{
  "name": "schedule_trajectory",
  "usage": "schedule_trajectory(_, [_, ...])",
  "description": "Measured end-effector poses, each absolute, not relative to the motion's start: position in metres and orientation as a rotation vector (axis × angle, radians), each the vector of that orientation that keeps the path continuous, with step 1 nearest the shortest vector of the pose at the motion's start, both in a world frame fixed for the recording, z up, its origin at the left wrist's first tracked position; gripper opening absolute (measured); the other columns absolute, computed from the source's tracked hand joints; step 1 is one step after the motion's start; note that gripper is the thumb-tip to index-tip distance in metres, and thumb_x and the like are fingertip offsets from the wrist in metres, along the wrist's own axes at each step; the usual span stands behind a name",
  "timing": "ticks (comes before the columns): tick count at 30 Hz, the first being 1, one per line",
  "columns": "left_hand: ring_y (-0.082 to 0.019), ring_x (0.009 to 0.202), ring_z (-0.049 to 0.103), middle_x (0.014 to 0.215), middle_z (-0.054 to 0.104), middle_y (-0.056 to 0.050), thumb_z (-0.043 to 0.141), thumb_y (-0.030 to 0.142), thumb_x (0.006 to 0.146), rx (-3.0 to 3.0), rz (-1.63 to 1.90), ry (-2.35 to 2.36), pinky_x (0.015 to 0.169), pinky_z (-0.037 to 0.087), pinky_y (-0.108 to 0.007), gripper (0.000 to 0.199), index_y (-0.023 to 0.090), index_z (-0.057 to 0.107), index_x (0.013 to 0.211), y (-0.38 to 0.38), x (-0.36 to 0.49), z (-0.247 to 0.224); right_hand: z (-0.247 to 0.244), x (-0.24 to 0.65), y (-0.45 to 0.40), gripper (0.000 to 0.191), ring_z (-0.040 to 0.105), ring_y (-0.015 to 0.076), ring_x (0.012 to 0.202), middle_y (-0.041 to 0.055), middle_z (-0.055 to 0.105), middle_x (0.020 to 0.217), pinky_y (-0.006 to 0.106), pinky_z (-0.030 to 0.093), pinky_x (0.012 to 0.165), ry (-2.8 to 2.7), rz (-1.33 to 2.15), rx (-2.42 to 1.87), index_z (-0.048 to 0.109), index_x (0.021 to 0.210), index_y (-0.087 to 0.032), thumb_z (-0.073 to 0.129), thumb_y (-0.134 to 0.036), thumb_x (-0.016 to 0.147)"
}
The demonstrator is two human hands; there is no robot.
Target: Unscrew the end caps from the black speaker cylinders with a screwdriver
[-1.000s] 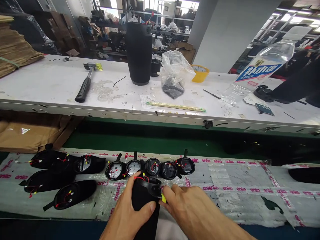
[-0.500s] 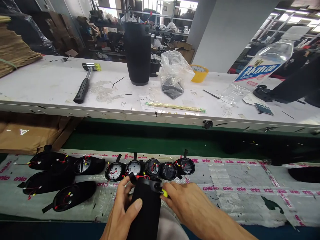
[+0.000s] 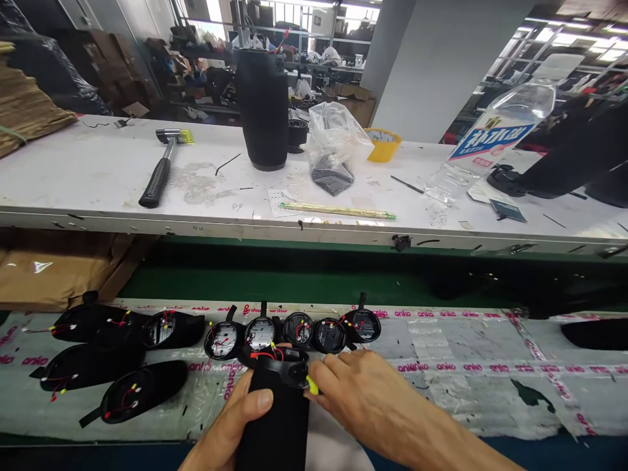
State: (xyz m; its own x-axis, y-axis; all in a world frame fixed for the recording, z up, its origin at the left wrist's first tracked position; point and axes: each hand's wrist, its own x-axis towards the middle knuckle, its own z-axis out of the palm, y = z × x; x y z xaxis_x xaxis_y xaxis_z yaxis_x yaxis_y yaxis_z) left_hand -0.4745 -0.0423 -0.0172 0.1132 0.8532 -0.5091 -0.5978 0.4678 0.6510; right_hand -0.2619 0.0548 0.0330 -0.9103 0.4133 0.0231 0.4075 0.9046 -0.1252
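Observation:
A black cylindrical housing (image 3: 277, 428) stands upright, tilted a little, low in the middle of the head view. Red wires and small connectors (image 3: 271, 353) stick up at its open top. My left hand (image 3: 228, 422) is wrapped around its left side, thumb across the front and the other fingers mostly hidden behind. At the right of the rim, my right hand (image 3: 363, 389) pinches a small bright yellow piece (image 3: 313, 386) against a black fitting. Most of that piece is covered by my fingers, so its kind does not show.
Several similar black housings (image 3: 142, 389) with wires lie on the taped lower surface (image 3: 441, 405). On the white shelf (image 3: 206, 190) are a hammer (image 3: 159, 173), another upright black housing (image 3: 262, 108), a plastic bag (image 3: 333, 150), a yellow container (image 3: 383, 145) and a tilted bottle (image 3: 505, 131).
The held housing and both hands have shifted slightly left and down. My left fingers have moved from the strap at the rim to behind the housing. The camera view has shifted slightly.

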Motion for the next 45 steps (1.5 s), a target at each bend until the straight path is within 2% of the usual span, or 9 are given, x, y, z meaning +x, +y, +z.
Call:
schedule_trajectory(4, [-0.033,0.095,0.077,0.102,0.083,-0.011,0.082,0.053,0.073,0.167,1.085,0.828,0.087,0.059,-0.040,0.057,0.018,0.076,0.117,-0.045,-0.475,-0.020,0.035,-0.254,0.061,0.036,0.057,0.0148,0.061,-0.0030,0.060,0.074,0.032,0.037,0.057,-2.630,0.394,-0.590,0.052,0.097,-0.022,0.025,-0.036,0.115])
schedule_trajectory(6, [-0.031,0.088,0.078,0.095,0.083,-0.012,0.082,0.056,0.073,0.114,1.087,0.831,0.083,0.060,-0.039,0.053,0.017,0.079,0.109,-0.045,-0.474,-0.019,0.039,-0.253,0.061,0.036,0.057,0.0140,0.059,-0.0036,0.059,0.073,0.030,0.037,0.057,-2.526,0.442,-0.661,0.052,0.097,-0.022,0.023,-0.036,0.115])
schedule_trajectory(12, [-0.038,0.104,0.075,0.104,0.083,-0.011,0.089,0.048,0.067,0.198,1.206,1.127,0.087,0.061,-0.042,0.052,0.020,0.077,0.109,-0.044,-0.465,-0.009,0.040,-0.264,0.041,0.043,0.064,0.0173,0.052,-0.0041,0.065,0.071,0.034,0.032,0.047,-2.653,0.295,-0.900,0.051,0.098,-0.025,0.014,-0.036,0.115])
schedule_trajectory(17, [-0.040,0.118,0.070,0.110,0.082,-0.011,0.088,0.048,0.069,0.275,1.280,1.337,0.098,0.059,-0.046,0.064,0.020,0.071,0.123,-0.049,-0.461,-0.007,0.033,-0.274,0.030,0.011,0.064,0.0198,0.046,-0.0055,0.065,0.068,0.036,0.024,0.042,-2.757,0.234,-0.915,0.050,0.095,-0.024,0.059,-0.028,0.101])
schedule_trajectory(21, [-0.041,0.121,0.068,0.116,0.081,-0.011,0.087,0.048,0.072,0.381,1.295,1.364,0.099,0.058,-0.047,0.075,0.022,0.061,0.138,-0.050,-0.462,-0.007,0.030,-0.281,0.031,0.027,0.066,0.0217,0.047,-0.0057,0.067,0.069,0.037,0.022,0.042,-2.810,0.202,-0.966,0.050,0.094,-0.024,0.076,-0.022,0.087])
schedule_trajectory(28, [-0.042,0.125,0.066,0.111,0.080,-0.011,0.085,0.050,0.073,0.458,1.309,1.397,0.104,0.055,-0.049,0.073,0.019,0.061,0.136,-0.046,-0.459,-0.004,0.028,-0.285,0.027,0.027,0.064,0.0208,0.043,-0.0056,0.067,0.065,0.035,0.021,0.040,-2.787,0.177,-1.007,0.048,0.091,-0.025,0.075,-0.022,0.086])
schedule_trajectory(31, [-0.040,0.121,0.067,0.116,0.078,-0.010,0.084,0.053,0.074,0.510,1.312,1.448,0.096,0.058,-0.045,0.074,0.021,0.060,0.136,-0.044,-0.456,-0.001,0.025,-0.286,0.024,0.021,0.064,0.0210,0.041,-0.0054,0.067,0.064,0.034,0.020,0.039,-2.728,0.178,-1.061,0.046,0.092,-0.025,0.067,-0.024,0.093])
schedule_trajectory(37, [-0.039,0.121,0.066,0.124,0.075,-0.010,0.083,0.053,0.073,0.504,1.368,1.499,0.104,0.053,-0.047,0.079,0.022,0.054,0.140,-0.041,-0.451,0.001,0.017,-0.291,0.018,0.010,0.062,0.0211,0.037,-0.0047,0.066,0.062,0.034,0.020,0.040,-2.644,0.186,-1.114,0.042,0.094,-0.026,0.045,-0.027,0.103])
schedule_trajectory(45, [-0.039,0.115,0.066,0.121,0.072,-0.011,0.083,0.051,0.068,0.748,1.343,1.839,0.103,0.048,-0.049,0.081,0.022,0.052,0.138,-0.039,-0.455,-0.003,0.022,-0.294,0.020,0.020,0.062,0.0194,0.036,-0.0051,0.065,0.059,0.034,0.014,0.041,-2.662,0.114,-1.171,0.042,0.089,-0.026,0.060,-0.029,0.096])
